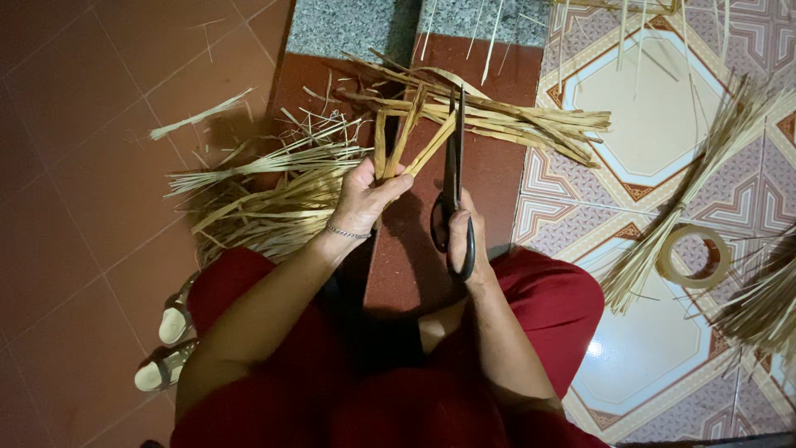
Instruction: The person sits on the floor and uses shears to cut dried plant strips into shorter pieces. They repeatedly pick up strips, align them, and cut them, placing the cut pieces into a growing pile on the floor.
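Observation:
My left hand point(365, 197) pinches a small bunch of flat tan leaf strips point(404, 137) that fan upward from my fingers. In my right hand point(461, 236) are black scissors point(452, 178), fingers through the handle loops, blades pointing up and touching the right edge of the held strips. Whether the blades are around a strip I cannot tell. A thin bracelet circles my left wrist. Both hands work above my lap, in red trousers.
A pile of dried strips point(265, 195) lies on the floor to the left, more strips point(514, 120) at the top centre. A tied straw bundle point(705, 174) and a tape roll point(695, 257) rest on patterned tiles at right. Sandals point(170, 340) sit lower left.

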